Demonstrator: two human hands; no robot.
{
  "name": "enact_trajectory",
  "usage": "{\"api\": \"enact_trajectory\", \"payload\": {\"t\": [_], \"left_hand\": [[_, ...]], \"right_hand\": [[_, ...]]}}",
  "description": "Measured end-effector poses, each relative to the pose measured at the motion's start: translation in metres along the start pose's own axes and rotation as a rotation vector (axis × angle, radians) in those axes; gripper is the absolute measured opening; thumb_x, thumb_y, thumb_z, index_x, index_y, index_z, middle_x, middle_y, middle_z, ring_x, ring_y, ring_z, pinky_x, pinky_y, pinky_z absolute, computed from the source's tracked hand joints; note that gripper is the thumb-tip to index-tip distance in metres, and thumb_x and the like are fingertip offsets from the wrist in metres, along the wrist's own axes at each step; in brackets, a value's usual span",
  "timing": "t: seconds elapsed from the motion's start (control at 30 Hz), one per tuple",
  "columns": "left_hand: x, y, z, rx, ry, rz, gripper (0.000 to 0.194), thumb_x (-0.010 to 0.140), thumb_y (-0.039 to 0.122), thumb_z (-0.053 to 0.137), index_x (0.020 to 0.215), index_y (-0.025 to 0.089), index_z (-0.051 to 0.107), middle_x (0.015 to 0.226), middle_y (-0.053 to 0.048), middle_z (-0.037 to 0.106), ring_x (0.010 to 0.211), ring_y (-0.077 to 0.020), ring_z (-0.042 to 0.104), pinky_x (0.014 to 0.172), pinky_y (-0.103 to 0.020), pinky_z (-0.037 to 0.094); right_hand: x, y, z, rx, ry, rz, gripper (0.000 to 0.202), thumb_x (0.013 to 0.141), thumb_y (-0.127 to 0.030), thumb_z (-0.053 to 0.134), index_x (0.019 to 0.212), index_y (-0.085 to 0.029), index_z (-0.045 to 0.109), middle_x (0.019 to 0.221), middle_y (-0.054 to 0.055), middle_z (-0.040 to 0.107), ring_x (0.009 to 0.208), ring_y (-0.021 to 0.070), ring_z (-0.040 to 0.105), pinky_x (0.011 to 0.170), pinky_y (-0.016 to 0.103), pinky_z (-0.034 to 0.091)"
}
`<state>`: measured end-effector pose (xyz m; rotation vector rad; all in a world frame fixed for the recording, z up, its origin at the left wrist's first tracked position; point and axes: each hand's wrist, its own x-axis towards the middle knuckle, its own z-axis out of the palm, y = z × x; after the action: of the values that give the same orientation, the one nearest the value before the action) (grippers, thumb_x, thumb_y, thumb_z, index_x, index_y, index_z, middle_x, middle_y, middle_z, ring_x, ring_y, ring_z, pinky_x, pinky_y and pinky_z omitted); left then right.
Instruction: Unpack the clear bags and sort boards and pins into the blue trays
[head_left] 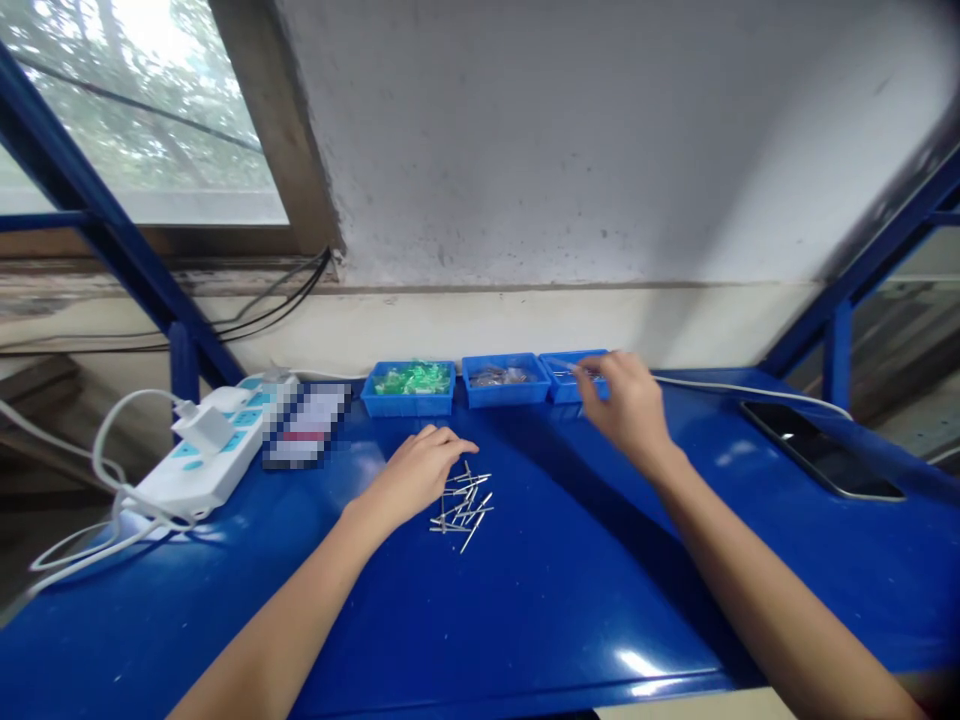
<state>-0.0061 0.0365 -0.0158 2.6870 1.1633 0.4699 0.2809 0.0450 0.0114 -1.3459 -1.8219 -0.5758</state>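
A loose pile of thin silvery metal pins [466,508] lies on the blue tabletop [525,620]. My left hand [421,468] rests just behind and left of that pile, palm down and open, with one finger stretched to the right. My right hand [624,402] is over the front right part of the right blue bin [564,390], thumb and fingertips drawn together. Whatever sits between those fingertips is too small to make out. Some thin metal pieces [564,373] show inside this bin, partly covered by the hand.
Left of it stand a blue bin [505,396] of small greyish parts and another [409,405] with green pieces. A white power strip [225,450] with cables and a blurred-out phone [307,425] are at left. A dark phone [821,450] lies right; blue frame posts flank the table.
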Motion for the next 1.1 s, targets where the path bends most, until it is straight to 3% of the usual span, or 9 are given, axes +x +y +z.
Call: {"api": "enact_trajectory", "payload": {"t": [0.1,0.17,0.27,0.37,0.43,0.53,0.8,0.97,1.1], "left_hand": [[0.003,-0.012,0.0,0.013,-0.089,0.032,0.024,0.089,0.017,0.046,0.101,0.027,0.063,0.102,-0.003,0.059,0.095,-0.0195,0.051,0.081,-0.033,0.041],[0.003,-0.013,-0.001,0.015,-0.106,0.047,0.016,0.089,0.022,0.049,0.09,0.026,0.065,0.101,-0.002,0.059,0.097,-0.0197,0.05,0.083,-0.033,0.04],[0.0,-0.009,-0.005,0.027,-0.091,0.017,0.015,0.09,0.023,0.048,0.083,0.023,0.061,0.097,-0.002,0.06,0.095,-0.0197,0.05,0.081,-0.034,0.039],[-0.006,-0.002,-0.01,0.006,-0.007,-0.028,0.017,0.092,0.024,0.043,0.084,0.021,0.058,0.092,-0.002,0.061,0.093,-0.0194,0.05,0.081,-0.034,0.04],[-0.007,0.002,-0.013,-0.023,0.06,-0.03,0.018,0.093,0.025,0.042,0.085,0.02,0.057,0.09,-0.003,0.061,0.092,-0.0193,0.05,0.082,-0.034,0.041],[-0.006,0.012,-0.016,-0.064,0.123,-0.018,0.02,0.093,0.026,0.041,0.084,0.019,0.057,0.087,-0.003,0.061,0.09,-0.019,0.051,0.08,-0.033,0.042],[-0.007,0.027,-0.017,-0.159,0.177,0.006,0.011,0.089,0.027,0.049,0.089,0.021,0.058,0.09,-0.001,0.063,0.089,-0.0174,0.054,0.08,-0.032,0.044],[-0.007,0.026,-0.017,-0.11,0.227,0.017,0.02,0.091,0.028,0.046,0.082,0.021,0.063,0.08,-0.001,0.065,0.084,-0.018,0.055,0.078,-0.034,0.043],[-0.006,0.02,-0.016,-0.133,0.143,0.015,0.023,0.093,0.029,0.042,0.097,0.022,0.064,0.089,-0.002,0.065,0.089,-0.0175,0.054,0.082,-0.033,0.043]], "right_hand": [[-0.006,0.031,0.01,-0.157,-0.053,0.204,0.037,0.084,-0.035,0.052,0.11,-0.01,0.055,0.093,0.016,0.06,0.087,0.0289,0.054,0.075,0.041,0.045],[-0.018,0.028,0.017,-0.098,-0.178,0.213,0.038,0.083,-0.035,0.052,0.112,-0.011,0.055,0.095,0.015,0.06,0.088,0.0287,0.055,0.077,0.041,0.045],[-0.032,-0.007,0.024,0.126,-0.331,0.096,0.031,0.087,-0.035,0.049,0.109,-0.015,0.056,0.094,0.012,0.061,0.089,0.0249,0.056,0.08,0.038,0.045],[-0.038,-0.053,0.023,0.294,-0.394,-0.112,0.028,0.089,-0.034,0.046,0.11,-0.018,0.054,0.094,0.009,0.061,0.087,0.0224,0.056,0.078,0.035,0.044],[-0.041,-0.075,0.021,0.333,-0.402,-0.215,0.026,0.089,-0.034,0.048,0.109,-0.018,0.054,0.093,0.007,0.062,0.084,0.0216,0.055,0.074,0.034,0.043],[-0.045,-0.089,0.02,0.339,-0.395,-0.275,0.018,0.089,-0.031,0.047,0.099,-0.019,0.057,0.088,0.005,0.063,0.078,0.0197,0.053,0.07,0.033,0.04],[-0.042,-0.082,0.016,0.339,-0.325,-0.213,0.019,0.093,-0.023,0.04,0.088,-0.016,0.057,0.078,0.006,0.062,0.071,0.017,0.051,0.066,0.03,0.038],[-0.041,-0.084,0.012,0.381,-0.306,-0.235,0.02,0.092,-0.026,0.043,0.089,-0.015,0.059,0.075,0.006,0.061,0.068,0.0158,0.051,0.065,0.029,0.038],[-0.036,-0.08,0.005,0.368,-0.239,-0.321,0.017,0.09,-0.022,0.045,0.087,-0.016,0.06,0.075,0.006,0.061,0.068,0.0157,0.052,0.064,0.029,0.038]]}}
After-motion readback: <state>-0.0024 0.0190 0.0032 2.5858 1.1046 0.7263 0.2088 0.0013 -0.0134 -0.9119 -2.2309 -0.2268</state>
